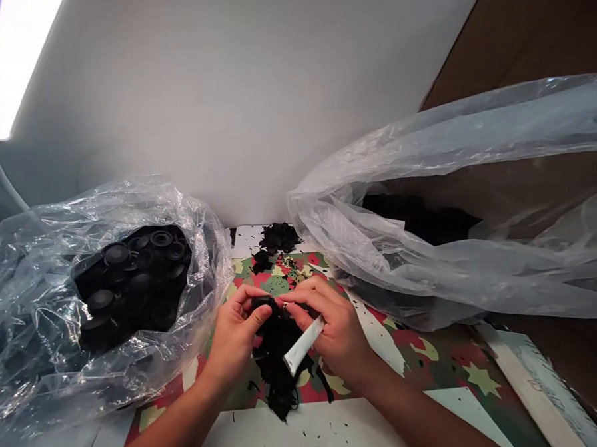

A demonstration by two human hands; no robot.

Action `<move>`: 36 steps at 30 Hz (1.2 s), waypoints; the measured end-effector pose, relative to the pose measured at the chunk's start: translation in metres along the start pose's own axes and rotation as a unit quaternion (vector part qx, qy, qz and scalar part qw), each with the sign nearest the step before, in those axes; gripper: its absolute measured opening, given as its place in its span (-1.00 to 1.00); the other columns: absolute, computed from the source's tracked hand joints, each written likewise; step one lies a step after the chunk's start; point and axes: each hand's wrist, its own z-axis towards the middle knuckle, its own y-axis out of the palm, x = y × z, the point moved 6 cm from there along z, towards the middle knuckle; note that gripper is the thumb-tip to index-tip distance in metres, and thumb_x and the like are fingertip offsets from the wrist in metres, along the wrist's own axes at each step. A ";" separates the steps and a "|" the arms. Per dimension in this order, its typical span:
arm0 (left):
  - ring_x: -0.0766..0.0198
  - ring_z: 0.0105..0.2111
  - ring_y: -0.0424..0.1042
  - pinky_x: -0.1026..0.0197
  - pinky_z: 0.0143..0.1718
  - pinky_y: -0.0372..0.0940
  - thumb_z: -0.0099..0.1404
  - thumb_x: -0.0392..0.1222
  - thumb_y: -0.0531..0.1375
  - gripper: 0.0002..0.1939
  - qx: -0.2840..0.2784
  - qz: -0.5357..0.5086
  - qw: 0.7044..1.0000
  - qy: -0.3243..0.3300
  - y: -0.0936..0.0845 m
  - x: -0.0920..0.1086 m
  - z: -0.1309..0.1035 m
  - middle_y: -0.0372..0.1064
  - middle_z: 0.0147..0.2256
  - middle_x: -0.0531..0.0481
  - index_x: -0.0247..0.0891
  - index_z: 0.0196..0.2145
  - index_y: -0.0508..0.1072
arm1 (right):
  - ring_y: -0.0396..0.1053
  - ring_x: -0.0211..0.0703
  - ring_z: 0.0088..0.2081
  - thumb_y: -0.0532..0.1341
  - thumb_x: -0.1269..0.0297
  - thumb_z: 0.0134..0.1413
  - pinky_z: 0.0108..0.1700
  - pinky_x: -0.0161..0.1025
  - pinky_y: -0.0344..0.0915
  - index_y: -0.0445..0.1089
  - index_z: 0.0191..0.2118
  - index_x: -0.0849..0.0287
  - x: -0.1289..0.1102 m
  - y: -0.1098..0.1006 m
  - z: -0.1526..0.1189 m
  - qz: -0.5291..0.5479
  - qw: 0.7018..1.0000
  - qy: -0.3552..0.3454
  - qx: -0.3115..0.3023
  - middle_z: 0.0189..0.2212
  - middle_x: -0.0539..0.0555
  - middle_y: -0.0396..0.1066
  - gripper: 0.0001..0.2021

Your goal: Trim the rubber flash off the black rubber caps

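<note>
My left hand (242, 320) is closed around a small black rubber part (263, 304), pinched between thumb and fingers. Close beside it, my right hand (328, 315) grips a slim tool with a flat white handle (303, 346). The handle sticks out below the palm toward me, while the tip points at the black part and is too small to make out. Right fingertips touch or nearly touch the part's right side. Beneath both hands lies a heap of black rubber scraps (281, 384) on a camouflage-patterned sheet (425, 350) with stars.
To the left, a clear plastic bag (37, 297) holds several round black rubber parts (138, 278). On the right, another open plastic bag (456, 268) has dark contents, beside a cardboard box (543, 30). More black scraps (280, 236) lie near the wall. A lamp (17, 65) shines at upper left.
</note>
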 end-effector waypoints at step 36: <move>0.09 -0.20 0.53 0.16 -0.13 0.35 0.17 -0.17 0.38 -0.88 0.012 0.099 0.990 0.103 0.006 0.024 -0.015 0.62 -0.23 -0.07 -0.20 -0.32 0.57 | 0.49 -0.22 -0.40 0.20 0.46 0.22 -0.33 -0.33 0.37 0.51 -0.30 0.13 -0.005 0.010 -0.005 -0.021 0.999 0.014 0.036 -0.42 0.01 0.54 -0.85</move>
